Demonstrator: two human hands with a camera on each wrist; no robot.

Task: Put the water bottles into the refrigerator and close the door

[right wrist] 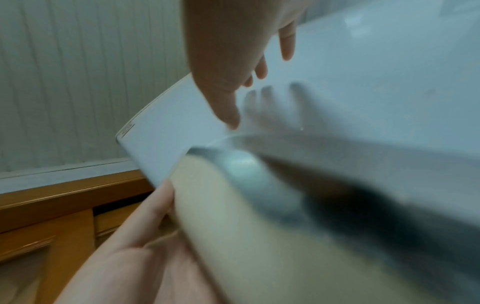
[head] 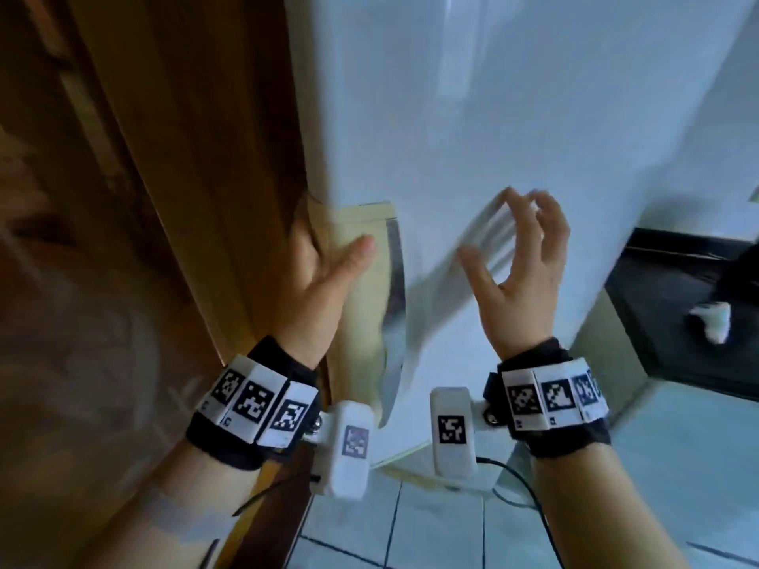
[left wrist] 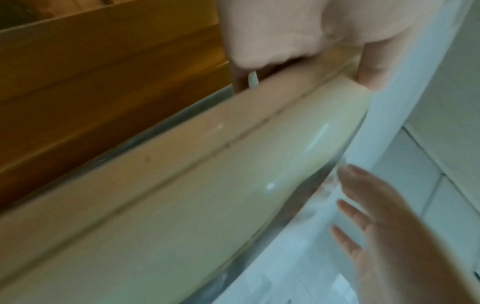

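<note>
The white refrigerator door [head: 493,117] fills the middle of the head view and looks shut or nearly shut. My left hand [head: 328,252] grips the cream handle [head: 361,227] on the door's left edge, thumb on the front and fingers curled behind it. The left wrist view shows those fingers [left wrist: 244,80] hooked over the handle [left wrist: 207,185]. My right hand [head: 505,240] hovers just in front of the door with relaxed, slightly bent fingers and holds nothing; its reflection shows on the door [right wrist: 363,72]. No water bottle is in view.
A wooden door frame [head: 185,158] stands close on the left of the refrigerator. White floor tiles [head: 431,527] lie below, with a black cable [head: 525,486] near the refrigerator's foot. At the right is a dark floor area [head: 665,334] with another person's white-socked foot [head: 710,322].
</note>
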